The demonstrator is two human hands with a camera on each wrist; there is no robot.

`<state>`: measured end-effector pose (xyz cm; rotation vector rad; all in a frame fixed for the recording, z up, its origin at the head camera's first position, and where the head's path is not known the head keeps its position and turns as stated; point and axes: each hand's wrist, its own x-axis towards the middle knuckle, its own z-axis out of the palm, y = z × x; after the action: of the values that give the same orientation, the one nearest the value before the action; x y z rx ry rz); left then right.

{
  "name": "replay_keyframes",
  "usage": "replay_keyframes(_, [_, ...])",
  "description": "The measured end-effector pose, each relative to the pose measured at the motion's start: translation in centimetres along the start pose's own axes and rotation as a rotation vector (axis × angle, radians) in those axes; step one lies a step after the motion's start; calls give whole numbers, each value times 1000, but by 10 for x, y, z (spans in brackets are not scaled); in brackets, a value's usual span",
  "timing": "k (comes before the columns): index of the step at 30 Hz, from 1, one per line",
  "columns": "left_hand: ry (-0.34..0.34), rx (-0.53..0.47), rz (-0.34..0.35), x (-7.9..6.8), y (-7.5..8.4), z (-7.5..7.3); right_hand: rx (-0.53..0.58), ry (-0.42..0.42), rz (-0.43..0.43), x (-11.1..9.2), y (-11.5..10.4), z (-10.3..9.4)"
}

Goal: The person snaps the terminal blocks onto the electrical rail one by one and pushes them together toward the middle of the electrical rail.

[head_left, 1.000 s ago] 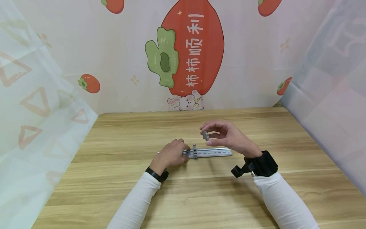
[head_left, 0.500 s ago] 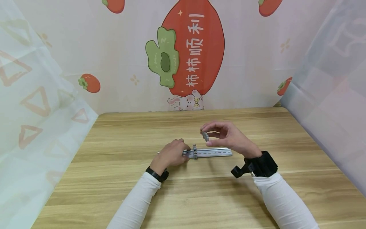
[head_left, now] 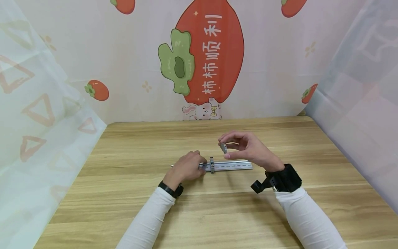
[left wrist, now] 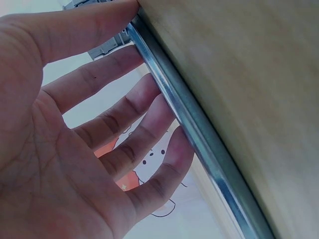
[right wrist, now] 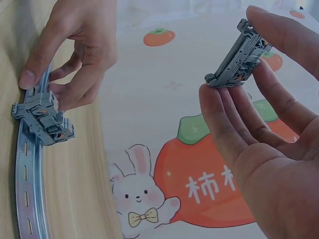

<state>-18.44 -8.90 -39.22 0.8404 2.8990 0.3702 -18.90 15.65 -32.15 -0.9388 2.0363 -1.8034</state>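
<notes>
A slotted metal DIN rail (head_left: pixel 233 166) lies crosswise on the wooden table. Grey terminal blocks (right wrist: pixel 45 119) sit on it, just right of my left hand (head_left: pixel 187 166). That hand grips the rail between thumb and fingers, and in the left wrist view the fingertips touch one long edge of the metal (left wrist: pixel 192 129). Above and behind the rail, my right hand (head_left: pixel 245 147) pinches a loose grey terminal block (right wrist: pixel 239 57) between thumb and fingertips, tilted and apart from the rail. My left hand covers most of the rail's left part.
The wooden table (head_left: pixel 217 214) reaches back to a printed cloth (head_left: pixel 130 69) with persimmons and a rabbit. More cloth (head_left: pixel 367 97) closes off the right side, and another sheet the left. A black wrist camera mount (head_left: pixel 259 186) juts out beside my right wrist.
</notes>
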Motion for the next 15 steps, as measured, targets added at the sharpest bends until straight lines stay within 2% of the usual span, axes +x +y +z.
replay_keyframes(15, [6, 2, 3, 1, 0, 0, 36, -9, 17, 0, -1, 1])
